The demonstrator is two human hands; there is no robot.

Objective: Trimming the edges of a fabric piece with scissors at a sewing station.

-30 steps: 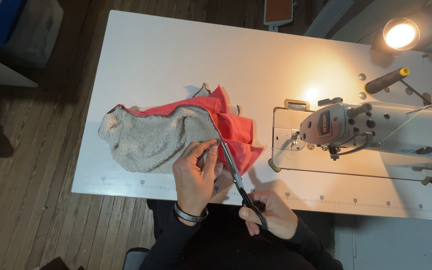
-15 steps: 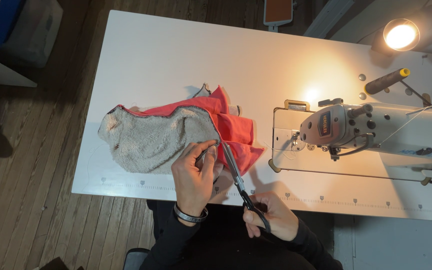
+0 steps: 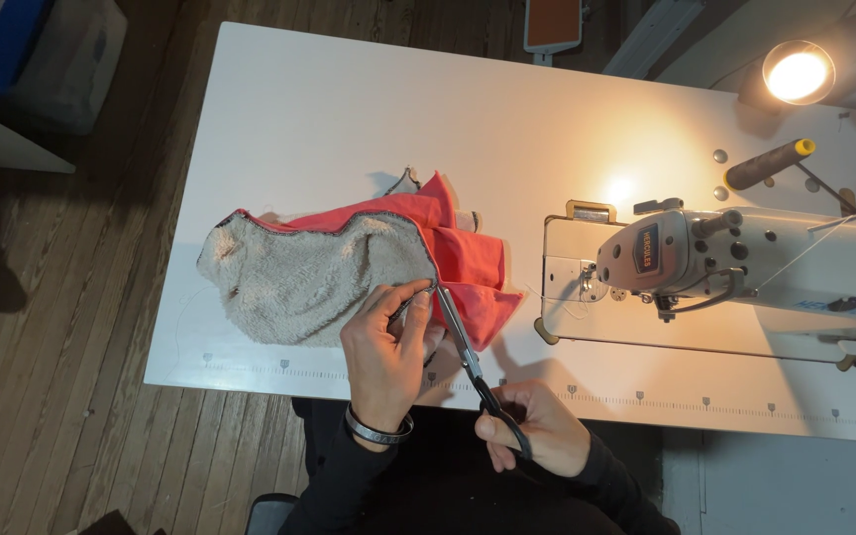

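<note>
While the left hand (image 3: 385, 347) pinches the stitched edge of the cloth (image 3: 349, 267) between thumb and fingertips, the right hand (image 3: 537, 431) is closed around the black handles of the scissors (image 3: 468, 362), just off the near edge of the worktop (image 3: 349, 119). The blades point up along the seam where the grey fleece side meets the coral side; whether they are parted is hard to tell. The cloth lies near the worktop's near edge, toward its left end. A sewing machine (image 3: 745, 267) stands at the right end, a lit lamp (image 3: 797, 71) above the far right corner, and a thread spool (image 3: 770, 163) between them.
</note>
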